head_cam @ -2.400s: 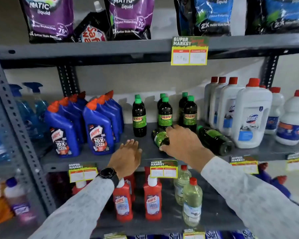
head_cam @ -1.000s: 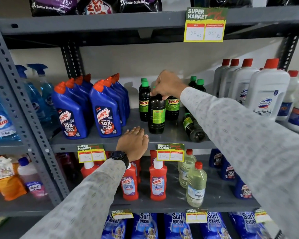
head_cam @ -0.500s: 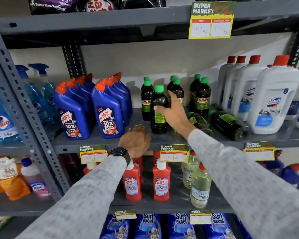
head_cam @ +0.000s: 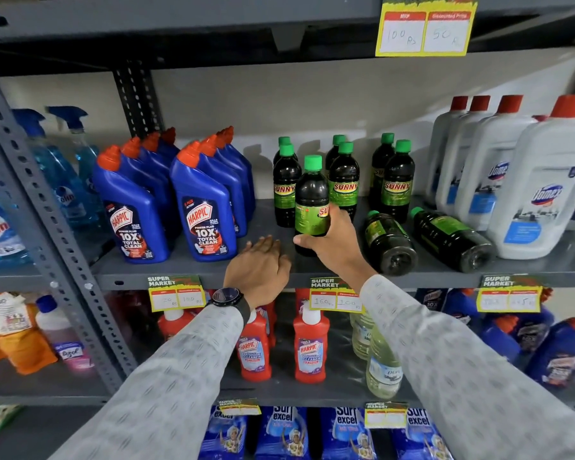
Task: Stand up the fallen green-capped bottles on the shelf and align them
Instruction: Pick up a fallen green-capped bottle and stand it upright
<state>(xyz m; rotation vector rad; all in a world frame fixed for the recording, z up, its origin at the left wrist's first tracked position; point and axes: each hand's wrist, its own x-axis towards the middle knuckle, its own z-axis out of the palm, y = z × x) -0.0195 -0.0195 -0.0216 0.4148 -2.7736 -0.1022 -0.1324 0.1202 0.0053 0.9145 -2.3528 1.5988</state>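
Several dark green-capped bottles stand in short rows at the back of the grey shelf. One more upright green-capped bottle stands in front of them, and my right hand grips its lower body. Two green-capped bottles lie on their sides to the right: the nearer fallen bottle and the farther fallen bottle, bases toward me. My left hand rests flat on the shelf's front edge, fingers together, holding nothing.
Blue toilet-cleaner bottles stand left of the green-capped group. White red-capped jugs stand to the right, close to the farther fallen bottle. Price tags hang on the shelf edge. Red bottles and clear bottles fill the shelf below.
My right hand stood one fallen bottle upright in front of the rows, slid down from its cap and now holds its lower body. My left hand stayed on the shelf edge.
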